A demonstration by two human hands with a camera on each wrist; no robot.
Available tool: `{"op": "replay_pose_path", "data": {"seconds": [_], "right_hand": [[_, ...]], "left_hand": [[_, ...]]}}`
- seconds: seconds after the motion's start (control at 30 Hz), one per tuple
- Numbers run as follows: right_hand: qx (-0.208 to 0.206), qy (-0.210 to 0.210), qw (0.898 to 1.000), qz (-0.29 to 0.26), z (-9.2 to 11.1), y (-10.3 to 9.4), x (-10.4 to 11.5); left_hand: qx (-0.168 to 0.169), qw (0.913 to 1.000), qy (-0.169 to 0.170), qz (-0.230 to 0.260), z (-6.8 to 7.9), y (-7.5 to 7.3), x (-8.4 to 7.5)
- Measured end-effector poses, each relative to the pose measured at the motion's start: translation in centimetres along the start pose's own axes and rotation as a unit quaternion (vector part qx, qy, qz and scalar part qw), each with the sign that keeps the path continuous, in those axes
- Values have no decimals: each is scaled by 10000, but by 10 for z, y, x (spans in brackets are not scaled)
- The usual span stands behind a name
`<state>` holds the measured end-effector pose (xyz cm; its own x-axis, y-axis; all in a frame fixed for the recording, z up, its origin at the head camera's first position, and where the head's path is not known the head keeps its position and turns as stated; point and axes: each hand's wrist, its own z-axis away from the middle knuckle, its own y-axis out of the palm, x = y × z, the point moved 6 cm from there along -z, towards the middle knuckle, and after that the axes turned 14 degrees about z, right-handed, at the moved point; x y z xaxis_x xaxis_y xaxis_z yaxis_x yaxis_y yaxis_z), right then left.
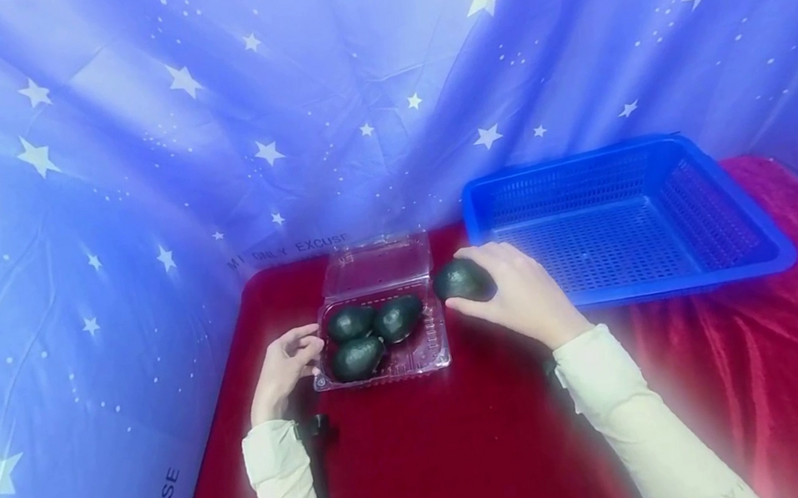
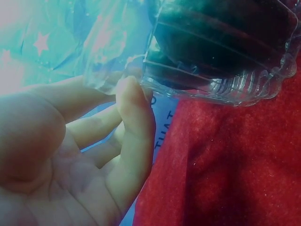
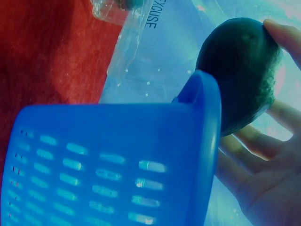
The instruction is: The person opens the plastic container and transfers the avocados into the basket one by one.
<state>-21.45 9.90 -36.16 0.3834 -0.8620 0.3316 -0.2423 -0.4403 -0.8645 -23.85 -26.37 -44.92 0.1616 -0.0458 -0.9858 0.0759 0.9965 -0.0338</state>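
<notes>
Lettering (image 1: 322,243) in dark capitals is running along the lower part of a starry blue curtain (image 1: 343,54), just behind the clear plastic clamshell (image 1: 418,370), and is reading "ONLY EXCUSE", with a less certain "M I" before it. Well to the left of the clamshell and nearer the person, the curtain is showing "EXCUSE" again on a steep slant, with "HAT" below it, running into the picture's edge. From the right wrist, "EXCUSE" is appearing beyond the clamshell. Some marking on the clamshell's lid (image 1: 379,268) is looking too faint to read.

Just right of the clamshell, the right hand (image 1: 518,290) is pinching a dark green avocado (image 1: 460,280) between thumb and fingers, holding it above the red cloth (image 1: 456,452). Three more avocados (image 1: 358,360) are lying inside the clamshell, two toward its back and one at its front left. The lid is standing open at the clamshell's back.

At the clamshell's left edge, the left hand (image 1: 283,371) is pinching the plastic between thumb and fingertip. Farther right of the clamshell, a blue perforated basket (image 1: 676,283) is resting on the cloth, the right hand overlapping its near left corner in the head view. White sleeves (image 1: 652,418) are covering both forearms, nearer the person than the clamshell.
</notes>
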Motion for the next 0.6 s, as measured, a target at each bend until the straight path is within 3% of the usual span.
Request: {"op": "replay_pose_path", "data": {"seconds": [0.4, 0.6], "right_hand": [[-8, 436, 9990, -100, 1, -3, -20], [-87, 449, 9987, -212, 2, -6, -25]], "left_hand": [[-66, 9999, 29, -99, -2, -1, 1], [-32, 9999, 47, -149, -2, -1, 1]]}}
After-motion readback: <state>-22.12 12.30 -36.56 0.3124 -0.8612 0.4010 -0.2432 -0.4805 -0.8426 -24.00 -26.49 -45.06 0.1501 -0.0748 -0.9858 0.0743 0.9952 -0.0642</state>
